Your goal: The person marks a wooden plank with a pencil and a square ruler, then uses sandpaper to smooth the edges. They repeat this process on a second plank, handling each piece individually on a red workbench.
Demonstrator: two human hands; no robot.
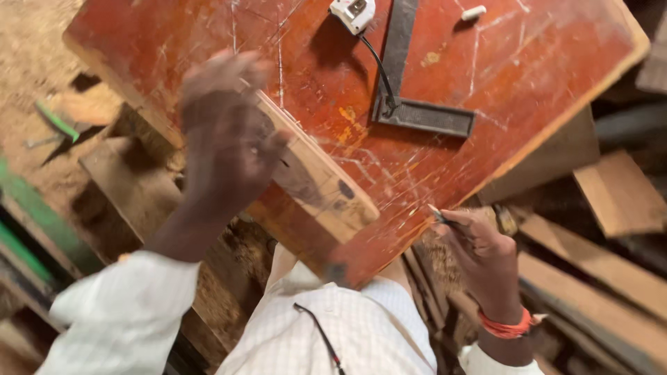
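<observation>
My left hand [226, 135] grips the upper end of a light wooden strip [319, 177] that lies slanted on a scratched red-brown board [528, 76]. The hand is motion-blurred. My right hand [479, 246] sits at the board's near edge, its fingers closed on a thin dark pencil [439, 215] whose tip points toward the board. An orange band circles that wrist. A dark metal try square [410, 104] rests on the board beyond the strip.
A white plug [353, 14] with a black cord [379, 66] lies near the square. A small white chalk piece [474, 12] is at the far edge. Wooden planks [611, 201] are stacked at right, and sawdust ground [35, 69] with a green item [57, 121] lies at left.
</observation>
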